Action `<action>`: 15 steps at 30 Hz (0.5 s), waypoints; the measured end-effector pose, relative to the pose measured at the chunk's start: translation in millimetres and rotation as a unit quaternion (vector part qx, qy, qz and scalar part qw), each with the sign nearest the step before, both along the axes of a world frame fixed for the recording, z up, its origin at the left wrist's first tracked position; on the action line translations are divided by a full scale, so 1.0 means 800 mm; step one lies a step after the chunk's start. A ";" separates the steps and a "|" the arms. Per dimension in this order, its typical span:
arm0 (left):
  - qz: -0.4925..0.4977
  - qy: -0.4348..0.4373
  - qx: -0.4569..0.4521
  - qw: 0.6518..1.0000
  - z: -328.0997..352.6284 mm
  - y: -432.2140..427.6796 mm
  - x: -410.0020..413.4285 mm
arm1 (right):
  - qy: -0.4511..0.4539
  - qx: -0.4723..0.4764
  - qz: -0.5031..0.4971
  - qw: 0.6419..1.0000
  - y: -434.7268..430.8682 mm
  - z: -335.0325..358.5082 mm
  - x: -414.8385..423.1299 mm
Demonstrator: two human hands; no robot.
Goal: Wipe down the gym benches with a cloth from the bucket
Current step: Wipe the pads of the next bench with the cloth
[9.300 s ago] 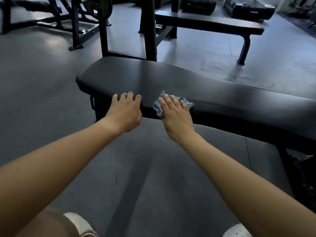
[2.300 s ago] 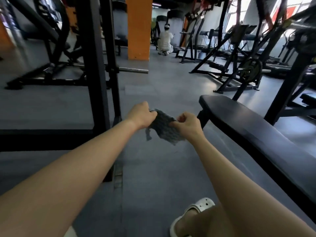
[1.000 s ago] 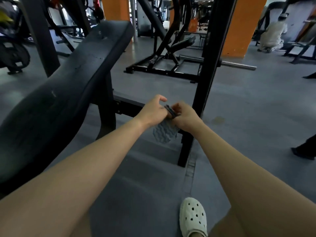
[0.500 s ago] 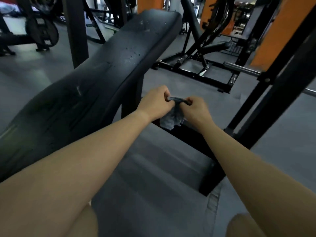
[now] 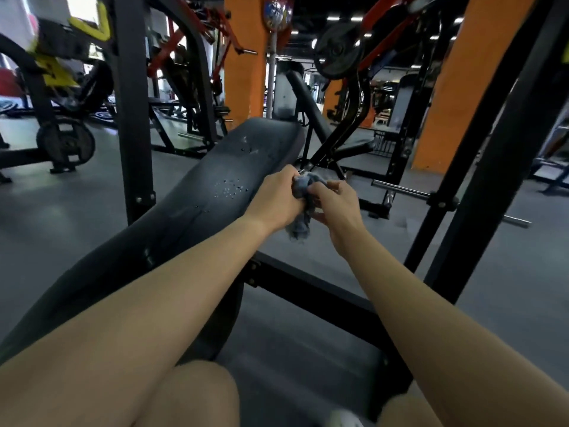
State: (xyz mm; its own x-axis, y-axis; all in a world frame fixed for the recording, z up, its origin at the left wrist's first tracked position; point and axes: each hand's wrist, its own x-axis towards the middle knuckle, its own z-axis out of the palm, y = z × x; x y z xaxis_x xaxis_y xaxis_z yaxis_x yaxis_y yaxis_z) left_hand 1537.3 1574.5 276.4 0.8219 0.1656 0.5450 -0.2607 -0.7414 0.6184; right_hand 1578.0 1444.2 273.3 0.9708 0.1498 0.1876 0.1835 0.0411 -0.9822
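Two grips close on one bunched blue-grey cloth. The left hand curls round its upper part, and the right hand pinches it from the opposite side. The cloth's long axis runs near upright, its loose end hanging down. It is held in the air just off the right edge of the black bench, whose pad stretches away from the person and carries water droplets. A black rack upright stands left of the bench. A steel bar lies beyond the hands, near an orange pillar.
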 end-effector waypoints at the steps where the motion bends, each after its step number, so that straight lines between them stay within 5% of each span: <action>1: 0.000 0.004 -0.013 1.000 -0.002 -0.001 0.007 | 0.001 0.012 0.004 1.000 -0.003 -0.006 0.003; 9: -0.084 0.022 -0.162 0.983 -0.020 0.021 0.077 | -0.026 0.058 0.065 0.996 0.022 -0.041 0.090; 15: -0.033 -0.002 -0.102 0.994 -0.014 0.067 0.151 | -0.078 0.012 0.059 0.995 0.082 -0.032 0.190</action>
